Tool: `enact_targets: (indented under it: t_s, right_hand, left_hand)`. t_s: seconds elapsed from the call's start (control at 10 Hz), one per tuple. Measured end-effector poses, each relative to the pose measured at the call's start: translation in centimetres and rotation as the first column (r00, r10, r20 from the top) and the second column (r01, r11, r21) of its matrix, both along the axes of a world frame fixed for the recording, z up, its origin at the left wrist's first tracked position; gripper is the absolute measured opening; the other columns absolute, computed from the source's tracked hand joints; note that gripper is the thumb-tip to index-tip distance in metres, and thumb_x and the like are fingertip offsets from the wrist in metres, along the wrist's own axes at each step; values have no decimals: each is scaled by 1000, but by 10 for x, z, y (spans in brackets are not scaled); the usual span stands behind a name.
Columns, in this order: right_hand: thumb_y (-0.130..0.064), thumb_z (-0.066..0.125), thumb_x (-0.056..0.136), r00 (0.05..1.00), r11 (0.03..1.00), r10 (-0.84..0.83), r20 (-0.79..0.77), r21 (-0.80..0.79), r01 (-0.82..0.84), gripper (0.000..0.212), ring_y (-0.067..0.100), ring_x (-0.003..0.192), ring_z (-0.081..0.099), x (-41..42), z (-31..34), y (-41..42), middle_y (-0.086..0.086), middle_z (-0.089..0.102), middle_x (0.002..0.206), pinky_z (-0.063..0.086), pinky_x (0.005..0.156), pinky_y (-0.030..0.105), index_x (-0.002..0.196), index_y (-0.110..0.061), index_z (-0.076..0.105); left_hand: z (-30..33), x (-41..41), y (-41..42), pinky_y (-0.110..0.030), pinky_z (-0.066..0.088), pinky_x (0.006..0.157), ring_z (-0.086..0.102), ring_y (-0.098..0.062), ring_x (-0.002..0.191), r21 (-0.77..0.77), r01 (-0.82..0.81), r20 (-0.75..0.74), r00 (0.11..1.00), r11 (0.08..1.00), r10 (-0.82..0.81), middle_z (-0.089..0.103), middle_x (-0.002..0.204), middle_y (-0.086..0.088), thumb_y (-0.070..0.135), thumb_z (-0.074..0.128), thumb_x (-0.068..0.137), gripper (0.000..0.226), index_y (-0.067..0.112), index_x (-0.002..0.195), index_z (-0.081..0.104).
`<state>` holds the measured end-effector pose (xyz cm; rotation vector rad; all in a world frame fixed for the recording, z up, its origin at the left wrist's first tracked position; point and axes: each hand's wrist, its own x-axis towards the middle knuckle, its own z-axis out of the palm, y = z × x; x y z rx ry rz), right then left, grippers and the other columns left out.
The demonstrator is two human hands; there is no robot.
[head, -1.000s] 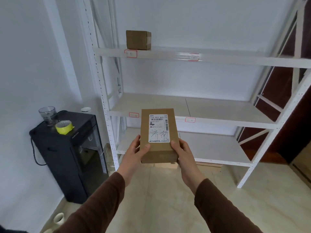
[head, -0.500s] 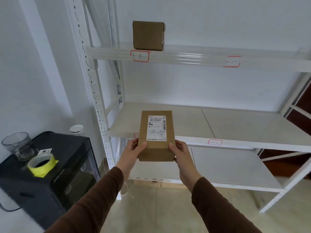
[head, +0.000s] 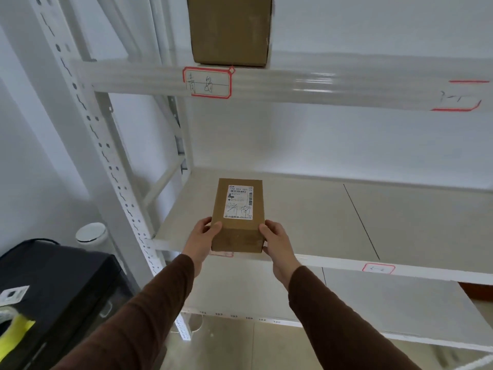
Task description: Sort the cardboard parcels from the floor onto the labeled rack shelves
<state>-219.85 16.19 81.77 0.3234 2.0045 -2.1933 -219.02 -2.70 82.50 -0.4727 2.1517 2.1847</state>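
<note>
Both my hands have carried the parcel [head: 238,213] closer to the rack [head: 112,156] than a moment ago: the middle shelf [head: 306,217] now fills the view, and the parcel, which hung out in front of the rack before, sits low over that shelf's front left corner. Whether its base touches the board I cannot tell. The upper box [head: 230,29] and its label [head: 207,82] have grown large at the top of the view.

My left hand [head: 201,240] is closed on the parcel's near left edge, thumb on the top face; my right hand [head: 277,243] grips the near right edge the same way, fingers [head: 266,231] curled round the side. Both arms reach forward in brown sleeves [head: 149,316]. The parcel lies flat, its printed sticker [head: 238,201] facing up, long side running away from me.

A red-bordered label peeks out under the parcel at the shelf's front edge; another [head: 378,268] is further right along that edge, and a third [head: 457,96] is on the top beam's right end. White wall stands behind the rack. At lower left is a black cabinet [head: 61,284] with yellow tape [head: 14,335] on it.
</note>
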Motion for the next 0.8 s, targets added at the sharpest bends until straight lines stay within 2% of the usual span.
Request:
enact_targets:
  t_s: [0.1,0.2,0.3,0.5,0.6,0.7,0.8]
  right_hand:
    - [-29,56,103,1000,1000,5,23,-7,-4,26,16,109,64,-39,-13,-5,4,67,125,53,94,37,126,-18,57]
    - [-26,57,103,999,1000,12,45,-16,-12,21,18,111,64,-66,-21,-9,4,67,125,52,104,44,123,-18,57]
    - [-24,57,103,999,999,12,52,-32,-10,13,16,109,65,-85,-25,-12,2,67,123,52,106,46,116,-22,57]
    - [-27,56,103,998,1000,7,61,-21,-6,16,16,110,65,-101,-32,-22,1,67,122,53,104,43,118,-23,58]
    - [-27,56,103,998,1000,-12,68,-12,13,17,15,110,65,-102,-32,-25,1,68,123,53,103,42,119,-23,59]
    - [-28,56,103,997,1000,-24,73,-8,25,21,13,109,64,-101,-31,-27,1,67,126,55,96,37,122,-22,58]
    - [-28,56,104,998,998,-43,55,54,40,26,3,97,58,-95,-16,-26,-8,61,113,45,75,21,128,-19,51]
  left_hand:
    - [-9,-34,-4,-33,52,80,63,-17,99,-15,-37,48,998,999,37,64,121,-5,35,60,99,45,15,139,50]
    - [-16,-60,-7,-35,47,91,61,-19,102,-17,-43,66,997,999,44,63,118,-2,35,58,100,41,15,135,50]
    - [-22,-82,-13,-35,44,94,60,-20,107,-25,-41,71,997,999,43,63,117,0,35,57,101,39,16,135,51]
    - [-37,-101,-27,-41,48,105,62,-23,113,-24,-31,80,996,999,33,65,123,-2,38,60,99,38,19,131,53]
    - [-37,-102,-31,-37,50,100,63,-20,109,9,-17,78,997,1000,16,66,125,-4,35,61,99,38,18,131,53]
    - [-37,-104,-34,-36,48,98,61,-22,114,31,6,90,996,1000,-9,64,129,-5,36,60,99,42,17,135,52]
    - [-36,-105,-41,-39,43,106,55,-25,126,-37,10,99,995,999,-6,60,139,-5,42,61,97,55,17,144,49]
